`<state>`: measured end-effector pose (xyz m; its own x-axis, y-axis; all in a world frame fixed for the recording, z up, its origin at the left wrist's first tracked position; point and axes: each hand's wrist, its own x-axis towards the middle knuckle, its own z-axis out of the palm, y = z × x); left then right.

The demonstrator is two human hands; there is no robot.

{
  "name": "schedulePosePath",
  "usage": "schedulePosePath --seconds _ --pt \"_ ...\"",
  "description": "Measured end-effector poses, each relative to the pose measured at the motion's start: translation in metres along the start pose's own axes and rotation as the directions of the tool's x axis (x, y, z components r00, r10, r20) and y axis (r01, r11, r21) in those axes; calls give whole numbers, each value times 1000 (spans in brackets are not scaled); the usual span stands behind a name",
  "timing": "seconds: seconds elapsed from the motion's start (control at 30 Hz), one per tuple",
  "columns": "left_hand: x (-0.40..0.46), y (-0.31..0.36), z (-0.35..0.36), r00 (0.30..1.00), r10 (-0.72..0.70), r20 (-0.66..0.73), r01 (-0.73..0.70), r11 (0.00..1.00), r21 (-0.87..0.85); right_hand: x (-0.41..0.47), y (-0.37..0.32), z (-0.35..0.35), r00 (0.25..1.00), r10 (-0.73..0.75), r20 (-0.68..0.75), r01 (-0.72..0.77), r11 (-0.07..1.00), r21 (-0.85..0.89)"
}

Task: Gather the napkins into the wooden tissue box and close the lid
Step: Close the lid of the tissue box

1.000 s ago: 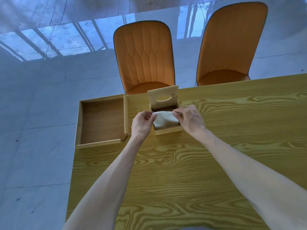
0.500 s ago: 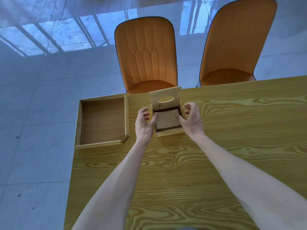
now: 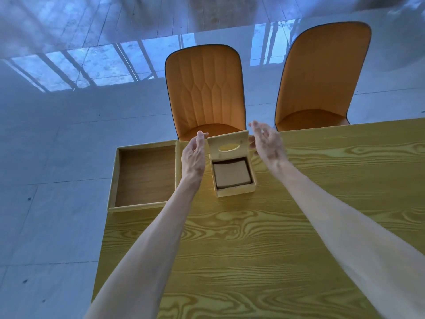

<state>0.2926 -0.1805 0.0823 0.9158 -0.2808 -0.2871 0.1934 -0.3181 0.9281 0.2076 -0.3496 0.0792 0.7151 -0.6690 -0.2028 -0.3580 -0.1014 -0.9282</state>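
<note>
Napkins (image 3: pixel 231 175) fill the wooden tissue box (image 3: pixel 234 191), lid (image 3: pixel 228 145) upright. Left hand (image 3: pixel 193 157) and right hand (image 3: pixel 268 143) flank it mid-frame, fingers spread; the lid hides some right fingertips

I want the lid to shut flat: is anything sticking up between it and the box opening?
Nothing visible. The beige napkin stack lies below the square wooden tissue box rim; the upright slotted wooden lid is unobstructed.

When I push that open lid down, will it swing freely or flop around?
The lid looks like a stiff wooden panel, so probably no flopping. It stands upright at the box's far edge, likely hinged, so it should swing forward. The napkins sit below the rim and likely won't block it.
</note>
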Motion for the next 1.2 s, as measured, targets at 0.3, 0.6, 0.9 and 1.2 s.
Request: schedulePosePath --seconds 0.3,0.6,0.9,1.2 --pt "-13 1 3 998 -69 -2 69 997 -18 -12 -6 2 999 38 9 -38 999 5" --pt "-49 -25 -3 995 -101 24 103 991 -87 -40 16 -11 996 70 49 -70 997 -12" --pt "-77 -64 -1 993 -116 14 117 981 -153 -63 57 -13 994 97 48 -90 988 -123" --pt "-75 -80 14 986 -117 -122 115 993 -26 -70 72 -4 995 87 -45 -95 968 -232"
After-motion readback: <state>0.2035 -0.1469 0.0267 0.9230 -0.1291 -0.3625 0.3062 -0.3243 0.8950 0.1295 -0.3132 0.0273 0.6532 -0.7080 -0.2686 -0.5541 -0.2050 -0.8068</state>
